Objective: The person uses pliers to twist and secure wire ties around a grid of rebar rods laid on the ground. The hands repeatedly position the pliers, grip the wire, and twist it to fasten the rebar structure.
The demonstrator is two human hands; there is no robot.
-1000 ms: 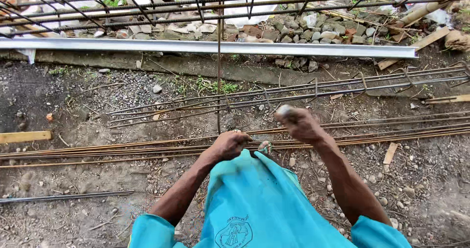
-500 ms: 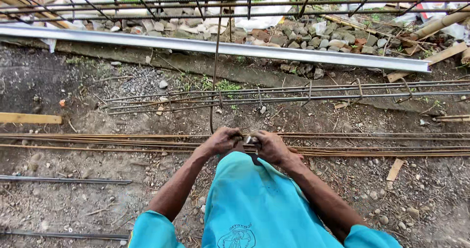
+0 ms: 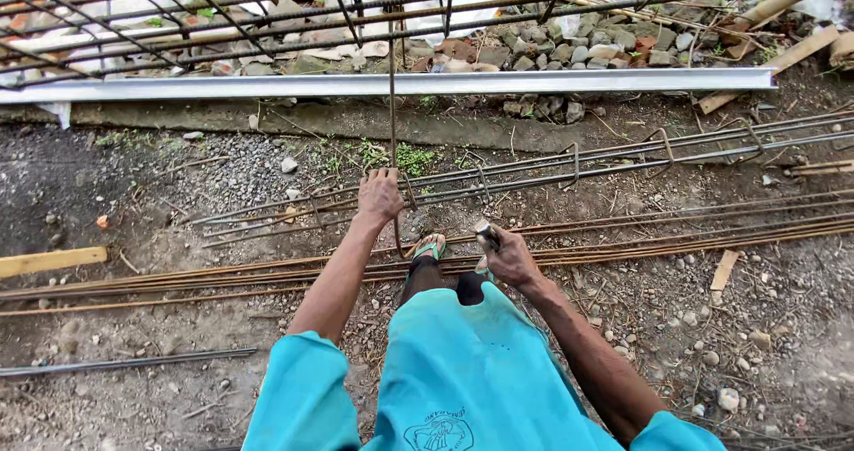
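— Since half a second ago, our hands have parted: then they sat together low over the rusty rods, and now our left hand (image 3: 381, 197) has gone up and forward, while our right hand (image 3: 510, 257) has drawn a little to the right.

— What do we hold with the left?

— We have its fingers curled shut around the upright rebar (image 3: 391, 104), a thin dark bar that rises to the steel cage (image 3: 267, 6) at the top of the view. Our left arm is stretched almost straight, the back of the hand toward us.

— And the right?

— We keep it closed around a small metal tool (image 3: 487, 235), whose grey end sticks out above the fist. Our right elbow is bent, the forearm slanting up from the lower right, and the fist sits just above the bundle of rusty rods (image 3: 667, 242) that lie across the ground.

— Where does the upright bar stand against the rest?

— We see it in front of the long pale metal channel (image 3: 534, 81), crossing the dark lying bars with stirrups (image 3: 569, 168), just beside our sandalled foot (image 3: 430, 246).

— What can't we make out?

— We cannot tell what kind of tool it is; most of it is hidden in the fist. The bar's lower end is lost behind our left wrist and turquoise clothing (image 3: 463, 371), and the cage is cut off by the top edge.
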